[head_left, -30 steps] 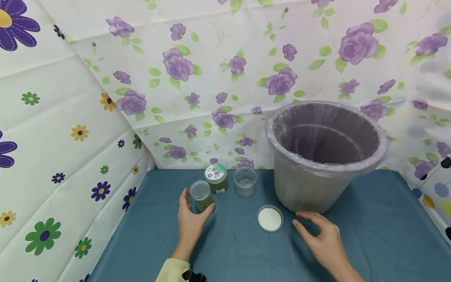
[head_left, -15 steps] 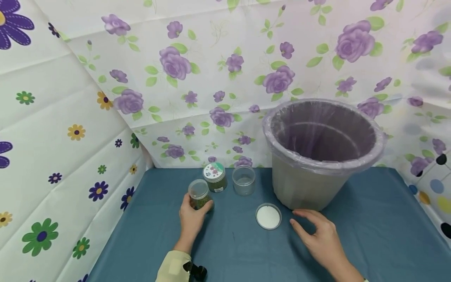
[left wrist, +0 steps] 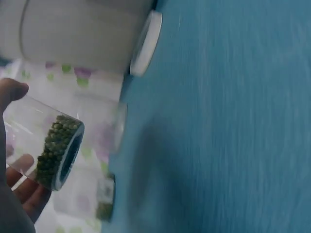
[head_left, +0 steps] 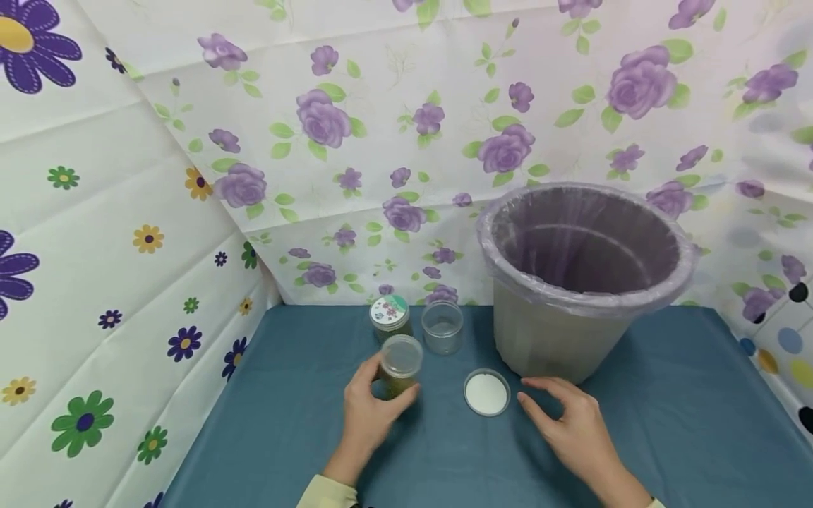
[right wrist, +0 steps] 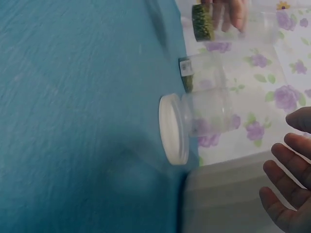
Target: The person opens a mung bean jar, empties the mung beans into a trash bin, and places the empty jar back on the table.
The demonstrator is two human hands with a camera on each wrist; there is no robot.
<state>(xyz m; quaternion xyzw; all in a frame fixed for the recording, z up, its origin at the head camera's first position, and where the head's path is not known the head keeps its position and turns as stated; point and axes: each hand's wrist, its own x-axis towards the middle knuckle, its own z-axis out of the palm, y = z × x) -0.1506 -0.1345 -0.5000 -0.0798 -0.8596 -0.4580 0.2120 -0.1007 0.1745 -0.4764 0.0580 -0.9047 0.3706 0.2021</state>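
Observation:
My left hand grips a clear plastic jar between thumb and fingers, held off the table. A layer of small green beans covers the jar's bottom, as the left wrist view shows. My right hand hovers with loosely bent fingers to the right of a round jar lid, touching nothing. White shows inside the lid's clear rim. Behind the held jar stands a second jar with a floral-printed top and green contents. To its right is an open clear jar with nothing visible inside.
A large grey bucket lined with a thin plastic bag stands at the back right, close to my right hand. Blue cloth covers the table. Flowered sheets hang along the back and left sides.
My left hand has closed round the bean jar, lifted it and moved it to the right, in front of the floral-topped jar. My right hand stays nearly in place.

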